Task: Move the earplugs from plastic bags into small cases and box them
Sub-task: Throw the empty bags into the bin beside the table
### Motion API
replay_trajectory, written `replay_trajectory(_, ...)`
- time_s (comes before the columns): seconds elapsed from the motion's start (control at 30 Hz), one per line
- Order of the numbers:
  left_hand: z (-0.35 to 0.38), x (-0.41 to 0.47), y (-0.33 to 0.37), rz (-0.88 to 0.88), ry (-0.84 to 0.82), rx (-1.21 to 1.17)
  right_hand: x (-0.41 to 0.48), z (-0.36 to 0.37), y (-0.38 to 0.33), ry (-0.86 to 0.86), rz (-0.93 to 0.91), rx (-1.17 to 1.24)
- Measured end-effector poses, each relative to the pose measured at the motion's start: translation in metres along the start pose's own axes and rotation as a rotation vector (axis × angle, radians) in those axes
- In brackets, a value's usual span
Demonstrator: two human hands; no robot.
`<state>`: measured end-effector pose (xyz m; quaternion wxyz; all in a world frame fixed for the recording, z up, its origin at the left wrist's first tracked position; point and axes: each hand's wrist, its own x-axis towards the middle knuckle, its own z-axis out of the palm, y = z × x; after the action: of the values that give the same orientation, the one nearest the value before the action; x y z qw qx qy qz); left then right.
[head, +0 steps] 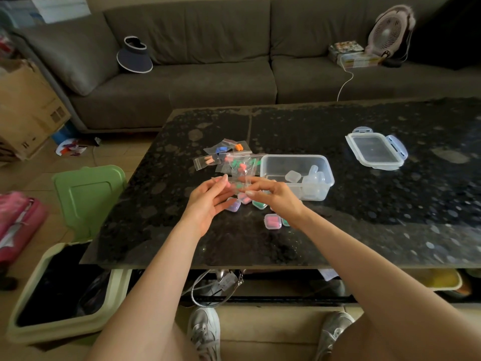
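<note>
Over the middle of the black speckled stone table (338,204), both your hands are on one small clear zip plastic bag (240,175) with a red earplug (242,166) in it.

Right hand (273,196): thumb and forefinger pinch the bag's lower edge, other fingers curled.

Left hand (208,201): fingers nearly straight, tips at the bag's left edge. Pinch or plain touch, can't tell.

Done, by my read: several small clear lidded cases (272,221) holding pink, green and purple plugs sit on the table just beside your hands. None are boxed yet.

Left to do:
- A pile of bags (223,152) behind your hands has blue, orange and green plugs in them.
- Empty cases (292,176) lie inside the clear rectangular plastic box (294,157).
- Its clip-on lid (374,152) lies well apart to the right.

Roughly mid-task, boxing not started.
</note>
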<state>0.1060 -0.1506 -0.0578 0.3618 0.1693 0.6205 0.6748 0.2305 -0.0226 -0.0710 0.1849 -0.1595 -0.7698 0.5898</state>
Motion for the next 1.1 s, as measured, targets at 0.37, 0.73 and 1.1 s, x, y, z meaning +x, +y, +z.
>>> replay_trajectory(0.37, -0.004, 0.003, -0.003, -0.014, 0.133, -0.207, 0.001, 0.013, 0.001, -0.115, 0.012, -0.016)
replay_trajectory(0.73, -0.005, 0.005, -0.004, 0.063, 0.125, -0.141, -0.007, 0.015, -0.003, -0.126, 0.148, 0.160)
replay_trajectory(1.1, 0.003, 0.000, -0.004, 0.251, 0.142, 0.304, -0.008, 0.026, 0.003, 0.115, 0.566, 0.874)
